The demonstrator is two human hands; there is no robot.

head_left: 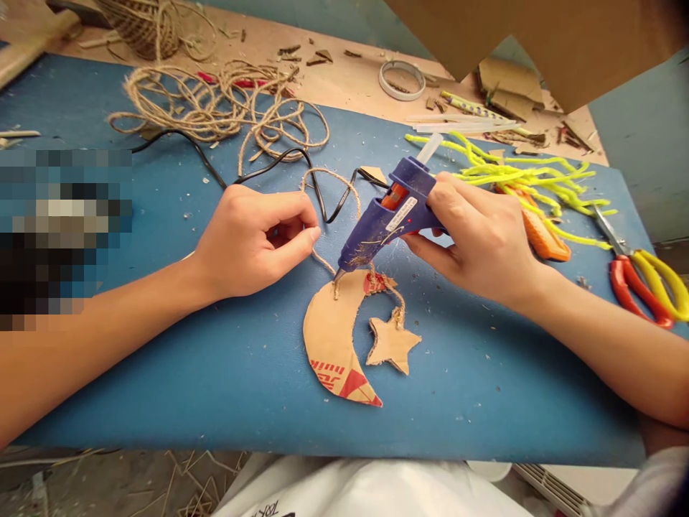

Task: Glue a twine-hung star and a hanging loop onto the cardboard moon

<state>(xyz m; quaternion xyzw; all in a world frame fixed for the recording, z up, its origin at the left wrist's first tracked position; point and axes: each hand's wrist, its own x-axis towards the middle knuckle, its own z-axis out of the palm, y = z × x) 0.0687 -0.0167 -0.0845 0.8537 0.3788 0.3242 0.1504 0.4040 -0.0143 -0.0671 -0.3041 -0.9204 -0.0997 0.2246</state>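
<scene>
My right hand (479,240) is closed round a blue hot glue gun (385,215) whose nozzle touches the upper tip of a cardboard crescent moon (328,337). A small cardboard star (392,345) hangs from the moon by a short piece of twine. My left hand (255,240) pinches a loop of jute twine (328,183) between thumb and fingers, just left of the gun. The loop's end meets the moon's tip under the nozzle. All lie on a blue board (242,373).
A tangle of jute rope (215,108) and the gun's black cord (226,176) lie behind my left hand. Yellow pipe cleaners (538,176), an orange cutter (543,233) and red-yellow scissors (646,283) sit to the right. A tape ring (401,79) and cardboard scraps lie at the back.
</scene>
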